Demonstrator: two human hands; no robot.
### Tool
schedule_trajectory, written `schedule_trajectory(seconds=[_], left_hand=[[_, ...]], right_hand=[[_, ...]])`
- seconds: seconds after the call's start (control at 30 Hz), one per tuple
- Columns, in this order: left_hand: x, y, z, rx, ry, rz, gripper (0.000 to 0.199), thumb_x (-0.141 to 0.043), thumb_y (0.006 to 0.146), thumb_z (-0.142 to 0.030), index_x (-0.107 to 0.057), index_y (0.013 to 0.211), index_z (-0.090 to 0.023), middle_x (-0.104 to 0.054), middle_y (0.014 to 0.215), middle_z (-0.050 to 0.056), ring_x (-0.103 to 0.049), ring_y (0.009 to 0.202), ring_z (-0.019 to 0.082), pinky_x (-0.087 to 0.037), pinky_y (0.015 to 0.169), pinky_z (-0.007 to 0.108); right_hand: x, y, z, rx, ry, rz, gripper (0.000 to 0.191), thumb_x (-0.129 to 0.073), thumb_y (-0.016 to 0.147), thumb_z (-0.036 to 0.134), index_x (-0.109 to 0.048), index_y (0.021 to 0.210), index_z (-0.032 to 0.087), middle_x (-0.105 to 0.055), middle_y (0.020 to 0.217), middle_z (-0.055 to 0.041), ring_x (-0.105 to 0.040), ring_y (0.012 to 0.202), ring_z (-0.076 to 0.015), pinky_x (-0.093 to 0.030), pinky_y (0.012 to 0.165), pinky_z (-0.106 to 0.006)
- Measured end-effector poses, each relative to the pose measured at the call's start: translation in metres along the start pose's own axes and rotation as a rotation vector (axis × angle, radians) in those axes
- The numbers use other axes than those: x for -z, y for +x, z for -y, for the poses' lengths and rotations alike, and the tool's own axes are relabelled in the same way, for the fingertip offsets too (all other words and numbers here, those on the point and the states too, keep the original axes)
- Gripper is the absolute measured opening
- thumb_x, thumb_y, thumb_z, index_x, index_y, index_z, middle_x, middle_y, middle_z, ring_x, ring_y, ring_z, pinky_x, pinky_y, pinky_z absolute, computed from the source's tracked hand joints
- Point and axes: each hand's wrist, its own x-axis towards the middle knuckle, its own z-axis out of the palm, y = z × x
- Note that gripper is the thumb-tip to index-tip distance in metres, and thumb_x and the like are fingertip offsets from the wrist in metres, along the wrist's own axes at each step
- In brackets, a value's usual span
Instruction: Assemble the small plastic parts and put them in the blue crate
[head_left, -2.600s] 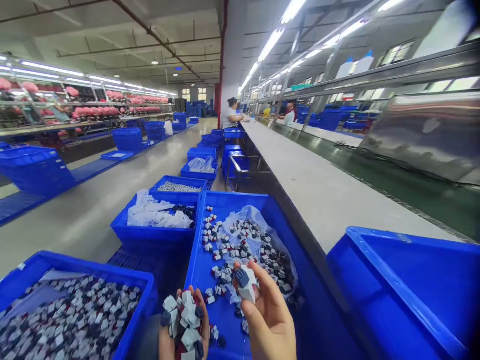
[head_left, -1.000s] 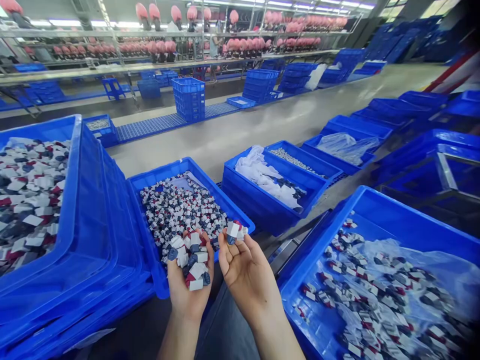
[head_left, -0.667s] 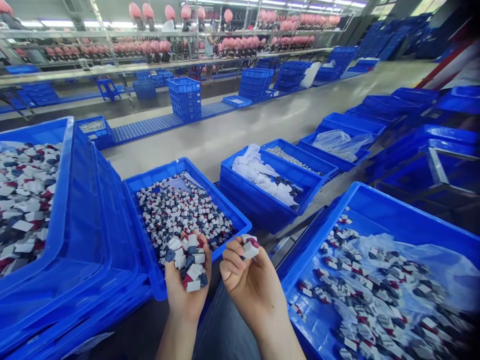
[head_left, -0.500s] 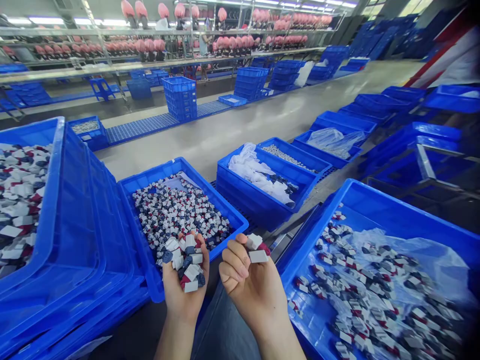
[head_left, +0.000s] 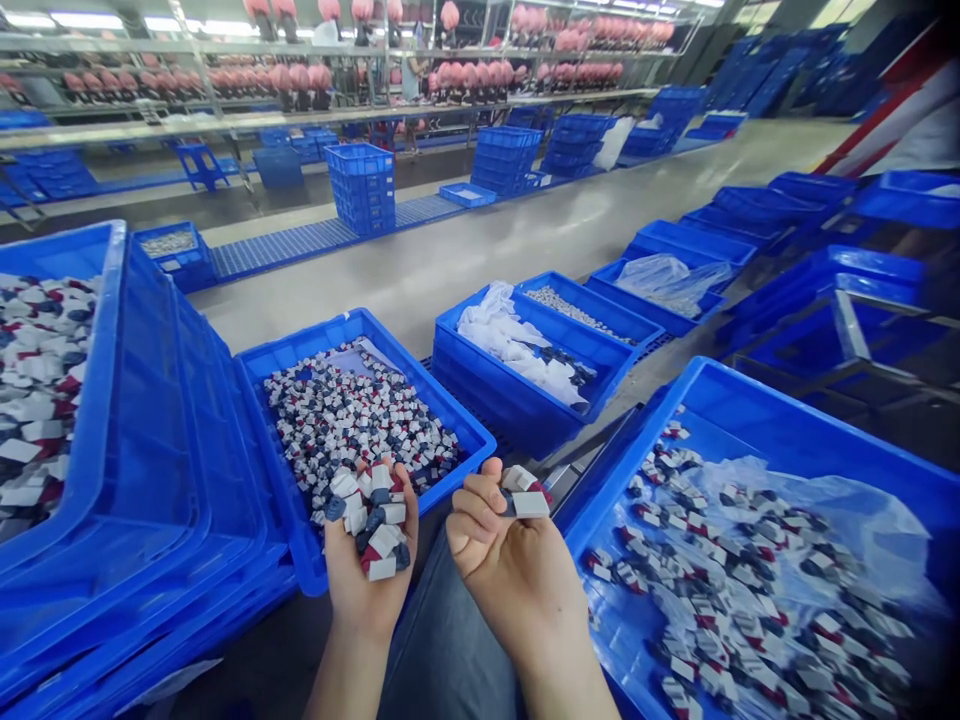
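White, red and dark pieces [head_left: 379,520] are held in your cupped left hand [head_left: 364,592], lower centre; just right, your right hand [head_left: 529,575] pinches one block [head_left: 529,503], its length roughly sideways.

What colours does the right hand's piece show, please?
The piece is white, red and dark blue, clearest in the head view.

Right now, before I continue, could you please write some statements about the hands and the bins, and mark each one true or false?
1. The left hand holds several small pieces. True.
2. The right hand holds a plastic bag. False: the right hand holds a small part with white, red and dark areas.
3. Clear plastic sheeting lies in the rightmost bin. True.
4. The bin behind the left hand is red. False: that bin is blue.
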Motion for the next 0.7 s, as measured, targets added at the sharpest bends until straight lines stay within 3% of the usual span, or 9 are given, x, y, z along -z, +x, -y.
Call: schedule_trajectory(seconds=[0.1,0.2,0.27,0.3,0.37,0.47,0.57,0.7], left_hand=[[-0.002,-0.001,0.000,-0.013,0.002,-0.018,0.032,-0.036,0.087,-0.026,-0.059,0.108,-0.018,-0.064,0.105,0.007,-0.047,0.114,0.020,-0.043,0.093,0.033],[-0.006,-0.004,0.001,-0.030,-0.010,-0.018,0.031,-0.037,0.086,-0.028,-0.064,0.097,-0.019,-0.065,0.102,0.007,-0.049,0.112,0.019,-0.041,0.095,0.032],[-0.009,-0.007,0.002,-0.040,-0.026,-0.037,0.031,-0.036,0.086,-0.028,-0.065,0.094,-0.020,-0.066,0.100,0.005,-0.051,0.109,0.018,-0.040,0.096,0.032],[-0.011,-0.008,0.002,-0.050,-0.030,-0.051,0.031,-0.036,0.086,-0.028,-0.065,0.093,-0.020,-0.066,0.099,0.005,-0.052,0.107,0.017,-0.040,0.095,0.032],[-0.013,-0.008,0.002,-0.092,-0.020,-0.086,0.031,-0.036,0.086,-0.027,-0.066,0.090,-0.021,-0.067,0.094,0.003,-0.056,0.101,0.016,-0.042,0.093,0.032],[-0.014,-0.006,0.004,-0.147,0.039,-0.102,0.031,-0.035,0.086,-0.026,-0.065,0.091,-0.021,-0.067,0.091,0.003,-0.058,0.095,0.016,-0.047,0.085,0.029],[-0.012,-0.004,0.010,-0.118,0.085,-0.090,0.028,-0.039,0.083,-0.026,-0.064,0.093,-0.021,-0.066,0.093,0.004,-0.057,0.098,0.017,-0.048,0.083,0.027],[-0.011,-0.005,0.016,-0.111,0.092,-0.094,0.028,-0.041,0.081,-0.029,-0.064,0.094,-0.020,-0.066,0.092,0.004,-0.058,0.096,0.018,-0.048,0.084,0.030]], right_hand=[[-0.001,0.030,-0.007,0.289,-0.354,0.012,0.020,-0.039,0.083,0.036,-0.052,0.080,0.021,-0.041,0.059,0.0041,-0.040,0.048,-0.0080,-0.037,0.046,-0.019],[-0.002,0.067,-0.012,0.657,-1.004,0.066,0.030,-0.051,0.078,0.044,-0.052,0.099,0.023,-0.056,0.091,-0.0023,-0.052,0.086,-0.0159,-0.043,0.077,-0.031],[0.001,0.077,-0.012,0.783,-1.391,0.146,0.036,-0.050,0.080,0.043,-0.050,0.110,0.022,-0.050,0.115,-0.0063,-0.041,0.112,-0.0204,-0.031,0.095,-0.038],[0.004,0.075,-0.010,0.819,-1.521,0.206,0.036,-0.047,0.082,0.042,-0.049,0.113,0.022,-0.048,0.119,-0.0068,-0.039,0.115,-0.0211,-0.029,0.096,-0.039],[0.013,0.059,-0.006,0.835,-1.681,0.356,0.031,-0.045,0.085,0.038,-0.050,0.112,0.024,-0.051,0.114,-0.0061,-0.045,0.107,-0.0204,-0.036,0.090,-0.037],[0.027,0.024,-0.002,0.727,-1.864,0.553,0.032,-0.056,0.080,0.034,-0.052,0.110,0.026,-0.054,0.103,-0.0050,-0.051,0.094,-0.0200,-0.042,0.080,-0.033],[0.037,0.002,-0.005,0.669,-1.973,0.588,0.036,-0.062,0.075,0.032,-0.053,0.110,0.027,-0.052,0.106,-0.0062,-0.049,0.098,-0.0224,-0.042,0.081,-0.035],[0.045,-0.001,-0.008,0.645,-1.878,0.605,0.023,-0.057,0.079,0.024,-0.053,0.101,0.024,-0.055,0.097,-0.0053,-0.052,0.088,-0.0185,-0.044,0.076,-0.032]])
